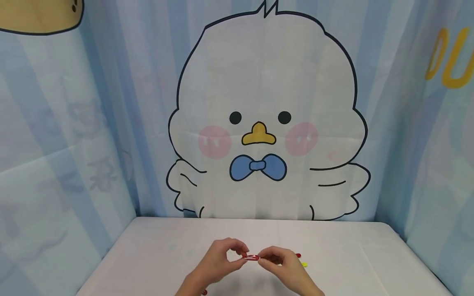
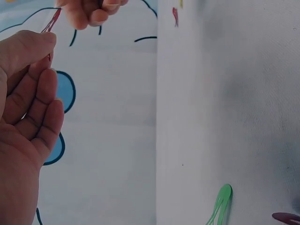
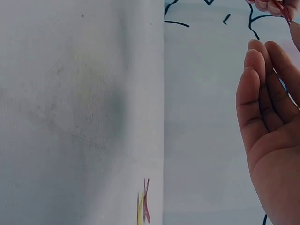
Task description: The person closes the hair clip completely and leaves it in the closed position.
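Observation:
A red snap hair clip (image 1: 252, 257) is held up over the table between both hands. My left hand (image 1: 218, 260) pinches one end of it with thumb and forefinger. At the other end, my right hand (image 1: 283, 265) has its thumb and forefinger closed on the tip. The left wrist view shows the clip (image 2: 55, 19) tilted, its thin open frame partly behind the left thumb. In the right wrist view the clip (image 3: 284, 11) is at the top right corner, and the right hand's other fingers (image 3: 255, 101) are lightly bent beside the palm.
Beyond the right hand, a red clip (image 1: 298, 255) and a yellow clip (image 1: 304, 264) lie on the white table (image 1: 166, 246). A green clip (image 2: 222, 201) and a dark red clip (image 2: 287, 218) lie nearer. Behind the table hangs a curtain (image 1: 259, 74) with a cartoon bird.

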`<state>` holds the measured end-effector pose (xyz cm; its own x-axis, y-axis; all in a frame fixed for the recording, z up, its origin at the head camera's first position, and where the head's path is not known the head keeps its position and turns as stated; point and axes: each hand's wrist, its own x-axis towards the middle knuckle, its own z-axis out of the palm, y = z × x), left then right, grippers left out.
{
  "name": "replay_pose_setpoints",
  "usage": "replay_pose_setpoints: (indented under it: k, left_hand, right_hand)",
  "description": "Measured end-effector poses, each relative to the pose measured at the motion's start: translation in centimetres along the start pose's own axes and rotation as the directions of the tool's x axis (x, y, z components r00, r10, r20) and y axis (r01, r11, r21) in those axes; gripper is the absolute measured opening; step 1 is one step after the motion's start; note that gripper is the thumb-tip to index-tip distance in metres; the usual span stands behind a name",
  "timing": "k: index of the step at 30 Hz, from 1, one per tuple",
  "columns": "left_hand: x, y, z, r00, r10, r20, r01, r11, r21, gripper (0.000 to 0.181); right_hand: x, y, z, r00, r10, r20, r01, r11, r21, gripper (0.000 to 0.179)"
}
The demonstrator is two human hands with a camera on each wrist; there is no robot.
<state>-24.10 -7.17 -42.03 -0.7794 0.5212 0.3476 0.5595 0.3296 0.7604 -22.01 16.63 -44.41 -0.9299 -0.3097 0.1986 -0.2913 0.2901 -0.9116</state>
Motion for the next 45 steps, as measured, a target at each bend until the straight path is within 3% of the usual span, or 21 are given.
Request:
replay_pose_setpoints:
  k: [14, 23, 29, 35, 45]
  left_hand:
    - [0.1, 0.2, 0.5, 1.000, 0.016, 0.003, -0.017, 1.000, 0.018, 0.016]
    - [0.0, -0.2, 0.9, 0.999, 0.047, -0.007, -0.047, 0.999, -0.009, 0.017]
    - [-0.2, -0.4, 1.2, 1.000, -0.009, -0.010, 0.008, 0.997, -0.079, 0.020]
    - [-0.5, -0.7, 1.7, 0.996, -0.070, -0.056, 0.061, 0.986, -0.158, 0.020]
    - [-0.8, -0.9, 2.2, 0.982, -0.160, -0.102, 0.118, 0.936, -0.332, 0.013]
  right_hand:
    - [0.0, -0.2, 0.4, 0.999, 0.017, -0.039, -0.016, 0.999, 0.035, 0.015]
    - [-0.2, -0.6, 0.3, 0.998, 0.066, 0.012, -0.067, 0.993, 0.093, 0.020]
    - [-0.3, -0.4, -0.1, 0.998, 0.048, 0.042, -0.053, 0.990, 0.132, 0.021]
    - [-0.3, -0.3, -0.2, 0.998, 0.038, 0.043, -0.045, 0.984, 0.173, 0.020]
    - [-0.4, -0.3, -0.1, 1.000, -0.007, 0.028, 0.001, 0.981, 0.193, 0.022]
